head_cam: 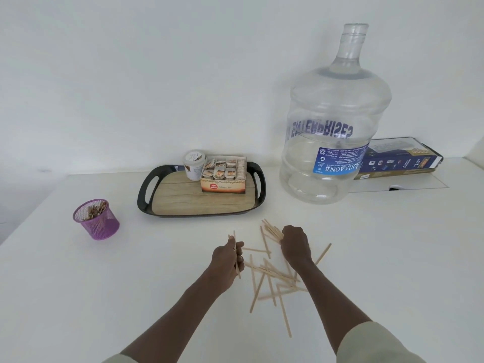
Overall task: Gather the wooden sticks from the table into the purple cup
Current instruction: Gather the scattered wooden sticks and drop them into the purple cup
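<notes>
A purple cup (97, 220) made of wire mesh stands on the white worktop (131, 284). It is well to the left of the tray (146, 189). Some wooden sticks stand inside the cup, poking up near its rim.

The tray is black with a wood-look floor. On it sits a white tub (193, 165) with its lid on. Just right of the tub is an open box of tea bags (224, 174), and the tea bags stand in rows inside it.

To the right of the tray stands a big clear water bottle (332, 121). It has no cap and looks empty. Behind the bottle, further right of the tray, lies a flat blue box (400, 159).

In front of the tray, a pile of loose sticks (272, 276) lies on the worktop, crossing over each other.

The left hand (228, 260) is in front of the tray, just left of the pile. Its fingers are curled around a few sticks (235, 247), which point up and down through the fist.

The right hand (296, 244) is also in front of the tray, at the far end of the pile. Its fingers are curled tight around a bundle of sticks (272, 229), which pokes out to the left of the fist, toward the tray.
</notes>
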Action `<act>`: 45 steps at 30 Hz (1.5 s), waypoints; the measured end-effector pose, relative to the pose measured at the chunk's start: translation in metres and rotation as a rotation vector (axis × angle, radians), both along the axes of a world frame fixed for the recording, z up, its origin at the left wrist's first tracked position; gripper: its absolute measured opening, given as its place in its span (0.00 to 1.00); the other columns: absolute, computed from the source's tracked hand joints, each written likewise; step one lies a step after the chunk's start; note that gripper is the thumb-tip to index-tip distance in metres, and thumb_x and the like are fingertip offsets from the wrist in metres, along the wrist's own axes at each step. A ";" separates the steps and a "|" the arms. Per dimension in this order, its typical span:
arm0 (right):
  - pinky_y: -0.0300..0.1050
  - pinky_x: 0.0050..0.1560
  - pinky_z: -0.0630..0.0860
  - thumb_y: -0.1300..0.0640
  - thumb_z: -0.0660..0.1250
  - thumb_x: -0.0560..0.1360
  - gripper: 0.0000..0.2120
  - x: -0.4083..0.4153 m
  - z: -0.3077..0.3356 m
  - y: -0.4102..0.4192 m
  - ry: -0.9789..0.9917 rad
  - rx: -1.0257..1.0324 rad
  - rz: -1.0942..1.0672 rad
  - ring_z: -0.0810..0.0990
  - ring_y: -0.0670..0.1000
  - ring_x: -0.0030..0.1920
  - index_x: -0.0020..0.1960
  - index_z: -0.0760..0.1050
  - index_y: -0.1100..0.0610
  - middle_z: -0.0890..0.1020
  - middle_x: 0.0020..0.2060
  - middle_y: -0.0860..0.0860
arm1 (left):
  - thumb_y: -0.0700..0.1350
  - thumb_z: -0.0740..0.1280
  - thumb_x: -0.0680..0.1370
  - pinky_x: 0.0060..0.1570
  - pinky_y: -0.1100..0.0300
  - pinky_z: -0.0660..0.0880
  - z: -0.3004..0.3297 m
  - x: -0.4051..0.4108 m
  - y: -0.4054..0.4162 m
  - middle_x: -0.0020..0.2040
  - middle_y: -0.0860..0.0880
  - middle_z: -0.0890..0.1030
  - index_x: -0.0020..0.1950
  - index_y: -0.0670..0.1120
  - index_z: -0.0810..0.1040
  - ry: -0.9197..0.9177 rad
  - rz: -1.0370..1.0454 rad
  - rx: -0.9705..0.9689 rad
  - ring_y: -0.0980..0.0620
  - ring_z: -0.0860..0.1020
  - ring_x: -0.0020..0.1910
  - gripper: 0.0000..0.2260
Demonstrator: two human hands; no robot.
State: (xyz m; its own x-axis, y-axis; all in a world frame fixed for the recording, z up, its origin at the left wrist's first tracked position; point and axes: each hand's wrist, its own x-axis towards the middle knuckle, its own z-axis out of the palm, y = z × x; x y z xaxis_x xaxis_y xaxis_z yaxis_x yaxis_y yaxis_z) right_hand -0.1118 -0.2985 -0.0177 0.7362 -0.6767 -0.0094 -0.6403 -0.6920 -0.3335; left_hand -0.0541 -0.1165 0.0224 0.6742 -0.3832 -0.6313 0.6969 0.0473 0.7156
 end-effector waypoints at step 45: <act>0.51 0.48 0.82 0.59 0.69 0.70 0.05 0.031 0.080 0.052 -0.506 0.620 -0.118 0.83 0.50 0.37 0.38 0.84 0.55 0.85 0.31 0.48 | 0.53 0.55 0.84 0.29 0.59 0.69 0.015 0.033 -0.061 0.32 0.50 0.68 0.44 0.44 0.69 -0.177 0.205 -0.065 0.54 0.67 0.27 0.15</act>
